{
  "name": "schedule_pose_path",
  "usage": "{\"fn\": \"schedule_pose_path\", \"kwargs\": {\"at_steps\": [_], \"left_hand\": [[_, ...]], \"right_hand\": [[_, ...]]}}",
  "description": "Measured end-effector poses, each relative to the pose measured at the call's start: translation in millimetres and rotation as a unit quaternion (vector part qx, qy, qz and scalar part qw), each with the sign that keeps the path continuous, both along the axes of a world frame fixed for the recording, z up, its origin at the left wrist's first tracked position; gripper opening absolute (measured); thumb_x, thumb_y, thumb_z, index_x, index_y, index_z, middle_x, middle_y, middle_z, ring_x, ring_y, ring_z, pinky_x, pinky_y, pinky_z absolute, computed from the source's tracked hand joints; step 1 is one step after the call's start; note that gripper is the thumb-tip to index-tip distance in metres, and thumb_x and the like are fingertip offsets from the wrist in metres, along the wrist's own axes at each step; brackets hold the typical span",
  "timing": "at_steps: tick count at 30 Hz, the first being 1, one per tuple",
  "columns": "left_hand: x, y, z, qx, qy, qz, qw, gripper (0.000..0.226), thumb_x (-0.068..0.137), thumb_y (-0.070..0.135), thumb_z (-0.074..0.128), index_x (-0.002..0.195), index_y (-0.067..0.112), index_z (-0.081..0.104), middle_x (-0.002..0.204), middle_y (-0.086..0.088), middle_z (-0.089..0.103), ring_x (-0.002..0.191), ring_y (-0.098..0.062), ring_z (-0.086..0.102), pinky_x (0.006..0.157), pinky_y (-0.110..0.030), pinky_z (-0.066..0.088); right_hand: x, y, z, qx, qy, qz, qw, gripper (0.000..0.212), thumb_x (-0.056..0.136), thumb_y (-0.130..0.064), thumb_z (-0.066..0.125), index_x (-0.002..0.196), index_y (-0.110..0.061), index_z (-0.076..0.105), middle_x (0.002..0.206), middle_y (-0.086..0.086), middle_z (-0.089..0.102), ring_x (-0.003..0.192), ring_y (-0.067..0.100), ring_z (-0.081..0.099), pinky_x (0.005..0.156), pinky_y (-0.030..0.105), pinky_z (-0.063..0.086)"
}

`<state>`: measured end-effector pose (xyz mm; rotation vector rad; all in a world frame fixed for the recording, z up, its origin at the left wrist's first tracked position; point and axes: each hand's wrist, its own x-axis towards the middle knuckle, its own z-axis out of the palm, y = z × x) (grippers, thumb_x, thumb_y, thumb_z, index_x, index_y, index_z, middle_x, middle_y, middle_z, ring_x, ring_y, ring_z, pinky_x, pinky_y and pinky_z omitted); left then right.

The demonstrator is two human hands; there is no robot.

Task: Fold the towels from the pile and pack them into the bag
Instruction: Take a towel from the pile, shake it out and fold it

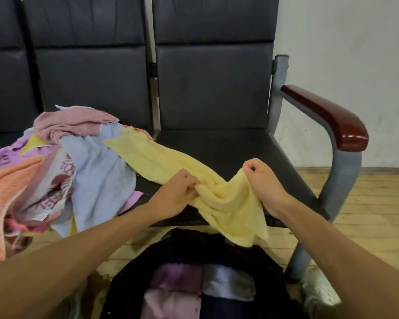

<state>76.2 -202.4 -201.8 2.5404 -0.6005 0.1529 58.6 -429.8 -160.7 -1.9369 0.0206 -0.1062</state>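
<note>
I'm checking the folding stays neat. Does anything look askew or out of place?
The yellow towel is bunched and twisted between the left hand and right hand, one end lying on the pile, the other hanging off the seat above the bag. Nothing looks damaged.

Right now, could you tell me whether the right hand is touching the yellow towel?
Touching. The head view shows the right hand pinching an edge of the yellow towel, with the cloth hanging below the grip.
</note>
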Motion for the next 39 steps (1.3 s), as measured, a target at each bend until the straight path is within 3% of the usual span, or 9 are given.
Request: {"fn": "schedule_pose_path", "kwargs": {"at_steps": [6, 10, 19, 21, 24, 28, 32, 35, 39], "left_hand": [[-30.1, 18.3, 0.0, -0.082, 0.027, -0.043, 0.995, 0.018, 0.092, 0.019, 0.064, 0.105, 0.031, 0.065, 0.101, 0.014, 0.061, 0.084, 0.004, 0.056, 0.076, -0.01, 0.041], [-42.1, 39.9, 7.8, -0.126, 0.092, -0.02, 0.988, 0.017, 0.088, 0.018, 0.069, 0.098, 0.032, 0.067, 0.094, 0.012, 0.067, 0.073, -0.009, 0.064, 0.073, -0.023, 0.053], [-53.0, 57.7, 19.5, -0.13, 0.148, 0.04, 0.98, 0.016, 0.092, 0.026, 0.063, 0.106, 0.031, 0.068, 0.101, 0.01, 0.067, 0.097, -0.009, 0.063, 0.085, -0.026, 0.05], [-54.3, 60.3, 21.5, -0.221, 0.191, 0.112, 0.95, 0.02, 0.092, 0.019, 0.062, 0.111, 0.024, 0.066, 0.104, 0.004, 0.066, 0.099, -0.014, 0.063, 0.082, -0.024, 0.049], [-56.5, 61.7, 25.2, -0.48, 0.309, 0.173, 0.803, 0.027, 0.091, 0.006, 0.061, 0.117, 0.008, 0.058, 0.1, -0.01, 0.067, 0.098, -0.027, 0.066, 0.087, -0.037, 0.055], [-63.3, 57.7, 25.6, -0.604, 0.383, 0.185, 0.674, 0.02, 0.091, 0.001, 0.058, 0.11, 0.002, 0.057, 0.097, -0.013, 0.061, 0.086, -0.032, 0.069, 0.074, -0.044, 0.06], [-73.0, 47.0, 16.2, -0.628, 0.417, 0.189, 0.629, 0.012, 0.093, 0.0, 0.053, 0.104, 0.002, 0.059, 0.102, -0.017, 0.065, 0.083, -0.03, 0.07, 0.061, -0.039, 0.061], [-74.7, 45.4, 15.3, -0.611, 0.423, 0.173, 0.646, 0.012, 0.094, 0.002, 0.051, 0.1, 0.005, 0.062, 0.095, -0.011, 0.069, 0.074, -0.021, 0.068, 0.056, -0.03, 0.058], [-74.3, 47.3, 17.5, -0.54, 0.399, 0.155, 0.725, 0.021, 0.098, 0.005, 0.047, 0.112, 0.006, 0.064, 0.11, -0.009, 0.071, 0.089, -0.02, 0.066, 0.071, -0.031, 0.052]], "right_hand": [[-7.6, 9.6, -7.1, -0.145, 0.029, 0.075, 0.986, 0.01, 0.095, -0.019, 0.053, 0.095, -0.021, 0.062, 0.093, -0.008, 0.064, 0.089, 0.009, 0.059, 0.07, 0.021, 0.047], [-8.4, 18.2, -13.8, -0.229, 0.052, 0.137, 0.962, 0.007, 0.094, -0.019, 0.059, 0.101, -0.02, 0.061, 0.09, -0.004, 0.07, 0.077, 0.009, 0.064, 0.07, 0.024, 0.054], [13.9, 56.3, -29.0, -0.349, 0.027, 0.087, 0.933, 0.047, 0.091, -0.049, 0.058, 0.127, -0.019, 0.053, 0.116, 0.001, 0.057, 0.101, 0.017, 0.056, 0.097, 0.04, 0.046], [19.7, 58.5, -27.7, -0.395, 0.033, 0.073, 0.915, 0.048, 0.092, -0.05, 0.057, 0.129, -0.02, 0.051, 0.122, 0.003, 0.051, 0.106, 0.02, 0.053, 0.102, 0.043, 0.037], [20.6, 53.4, -25.4, -0.417, 0.039, 0.069, 0.906, 0.032, 0.093, -0.043, 0.058, 0.118, -0.023, 0.057, 0.112, 0.0, 0.048, 0.104, 0.019, 0.051, 0.103, 0.043, 0.034], [15.4, 43.8, -21.4, -0.361, 0.02, 0.069, 0.93, 0.011, 0.091, -0.028, 0.06, 0.094, -0.017, 0.061, 0.089, -0.002, 0.061, 0.089, 0.017, 0.058, 0.095, 0.041, 0.046], [11.0, 28.8, -12.4, -0.181, 0.044, 0.029, 0.982, 0.023, 0.092, -0.025, 0.058, 0.097, -0.003, 0.064, 0.093, 0.006, 0.062, 0.086, 0.017, 0.057, 0.075, 0.032, 0.047], [7.4, 18.1, -10.1, -0.043, 0.08, 0.038, 0.995, 0.016, 0.091, -0.016, 0.058, 0.094, 0.0, 0.062, 0.093, 0.009, 0.055, 0.092, 0.021, 0.055, 0.084, 0.039, 0.052], [-0.9, 8.5, -8.8, 0.076, 0.174, 0.073, 0.979, 0.02, 0.087, -0.011, 0.069, 0.106, -0.006, 0.066, 0.107, 0.006, 0.065, 0.104, 0.022, 0.063, 0.086, 0.038, 0.055]]}}
